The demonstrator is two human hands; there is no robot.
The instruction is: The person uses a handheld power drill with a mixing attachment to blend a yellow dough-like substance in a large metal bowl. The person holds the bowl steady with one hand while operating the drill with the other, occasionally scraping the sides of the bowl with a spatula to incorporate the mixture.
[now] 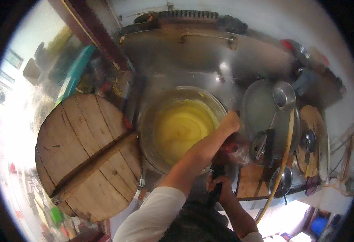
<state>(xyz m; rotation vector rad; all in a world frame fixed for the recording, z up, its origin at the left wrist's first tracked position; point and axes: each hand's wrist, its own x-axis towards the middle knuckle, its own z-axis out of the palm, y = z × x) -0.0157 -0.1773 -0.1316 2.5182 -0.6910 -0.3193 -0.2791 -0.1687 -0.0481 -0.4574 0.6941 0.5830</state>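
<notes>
A large metal bowl (181,129) of yellow batter sits on the bench, and its right rim is gripped by the left hand (230,121), seemingly to steady it. The right hand (219,183) is closed around a dark handle just below the bowl; the tool's working end is hidden behind the forearm. A round wooden lid (86,155) lies to the left.

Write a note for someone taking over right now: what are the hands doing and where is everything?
Left hand: on the far rim of the big metal bowl, seemingly gripping it.
Right hand: closed around a dark handle below the bowl.
The bowl holds smooth yellow batter.
Round wooden lid lies to the left, off the bowl.
Done: batter looks evenly mixed.
Left: cannot tell from this view.
</notes>
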